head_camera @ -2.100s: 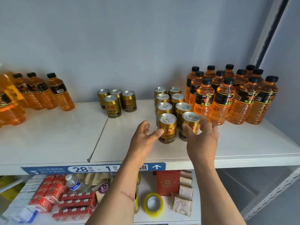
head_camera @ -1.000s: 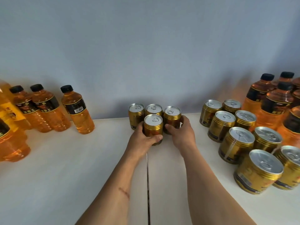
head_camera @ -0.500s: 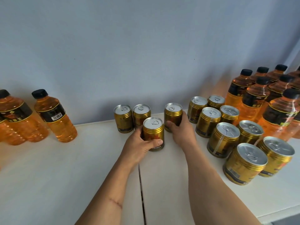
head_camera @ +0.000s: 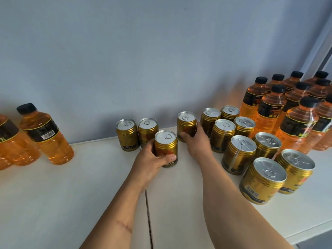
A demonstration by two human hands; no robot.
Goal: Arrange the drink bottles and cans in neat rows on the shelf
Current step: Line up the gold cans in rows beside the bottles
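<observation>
On the white shelf (head_camera: 71,194), my left hand (head_camera: 149,162) grips a gold can (head_camera: 166,148) standing upright in front of two more gold cans (head_camera: 127,134) at the back wall. My right hand (head_camera: 196,141) holds another gold can (head_camera: 186,125) just left of two rows of several gold cans (head_camera: 240,155). Orange drink bottles with black caps (head_camera: 273,112) stand in rows at the far right.
More orange bottles (head_camera: 45,133) stand loosely at the far left. A seam (head_camera: 148,209) splits the shelf boards between my arms. The grey wall closes the back, and the shelf's front edge (head_camera: 305,234) shows at lower right.
Both hands left the front of the rows, reached the small group of cans and took one each. My right hand's can has slid right toward the rows; my left hand's can has come forward.
</observation>
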